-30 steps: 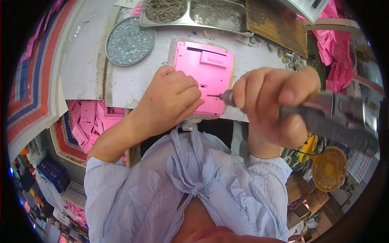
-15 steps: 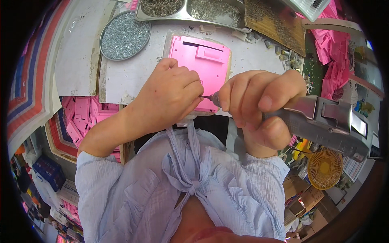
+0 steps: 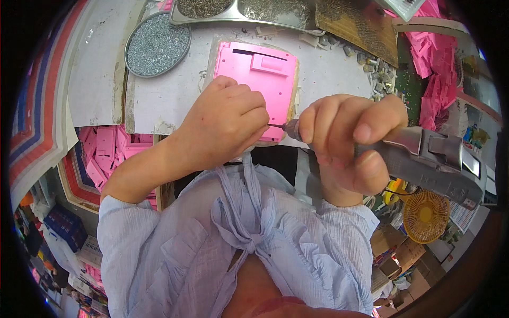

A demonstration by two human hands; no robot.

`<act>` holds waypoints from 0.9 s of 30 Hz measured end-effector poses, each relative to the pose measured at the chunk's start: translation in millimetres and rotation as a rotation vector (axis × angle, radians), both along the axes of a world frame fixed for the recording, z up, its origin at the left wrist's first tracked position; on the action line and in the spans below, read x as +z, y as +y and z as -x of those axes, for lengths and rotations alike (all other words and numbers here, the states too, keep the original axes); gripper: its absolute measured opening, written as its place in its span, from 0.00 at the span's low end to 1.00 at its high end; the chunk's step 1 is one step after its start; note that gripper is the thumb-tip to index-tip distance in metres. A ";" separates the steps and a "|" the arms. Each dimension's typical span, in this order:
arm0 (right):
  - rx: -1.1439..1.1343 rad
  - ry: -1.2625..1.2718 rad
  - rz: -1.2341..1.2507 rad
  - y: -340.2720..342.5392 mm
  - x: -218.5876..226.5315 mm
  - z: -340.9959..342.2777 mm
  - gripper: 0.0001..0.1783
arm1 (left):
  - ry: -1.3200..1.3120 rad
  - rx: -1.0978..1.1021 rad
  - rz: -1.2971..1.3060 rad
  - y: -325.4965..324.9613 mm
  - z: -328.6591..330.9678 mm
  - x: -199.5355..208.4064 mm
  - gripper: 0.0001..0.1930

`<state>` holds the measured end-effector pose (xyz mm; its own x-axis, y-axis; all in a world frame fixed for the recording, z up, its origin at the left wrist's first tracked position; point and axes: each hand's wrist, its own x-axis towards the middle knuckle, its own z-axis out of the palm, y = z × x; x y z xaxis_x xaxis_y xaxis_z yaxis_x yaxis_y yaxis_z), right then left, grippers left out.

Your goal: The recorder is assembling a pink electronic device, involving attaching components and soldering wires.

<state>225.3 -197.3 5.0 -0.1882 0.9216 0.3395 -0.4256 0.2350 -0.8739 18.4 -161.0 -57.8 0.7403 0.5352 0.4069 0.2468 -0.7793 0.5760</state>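
A pink plastic panel (image 3: 252, 74) lies on the worktable in front of me, with a long dark slot and a raised block at its far edge. Over its near left part, my left hand (image 3: 225, 119) is closed in a pinch. Whatever sits between those fingertips is hidden. My right hand (image 3: 352, 130) grips a grey electric screwdriver (image 3: 437, 167) held on its side. Its thin bit points left, and the tip reaches the left fingertips, where it goes out of sight.
A round dish of small silvery screws (image 3: 159, 45) stands far left. Beyond the panel sits a metal tray (image 3: 238, 13) of small parts, beside a brown board (image 3: 366, 32). Pink pieces fill a box (image 3: 66, 175) at left and lie heaped at right. A yellow basket (image 3: 426, 217) is low right.
My right hand and the screwdriver have shifted slightly right, so more of the bit shows between the chuck and my left fingers. The left hand stays pinched over the panel.
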 end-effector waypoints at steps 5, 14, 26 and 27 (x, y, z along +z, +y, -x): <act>-0.030 0.006 0.001 -7.0 7.3 -2.1 0.14 | -0.102 0.053 0.050 -8.4 -5.3 -9.8 0.11; -0.065 -0.018 -0.030 -9.6 6.5 0.2 0.13 | -0.166 0.161 0.006 -20.1 -13.0 -16.7 0.11; -0.017 0.107 0.005 -20.9 -3.9 -11.7 0.13 | -0.206 0.059 0.127 -26.7 -9.4 -29.4 0.09; -0.020 0.088 -0.003 -24.7 -8.2 -13.1 0.13 | -0.166 0.120 0.119 -22.7 -2.8 -29.8 0.08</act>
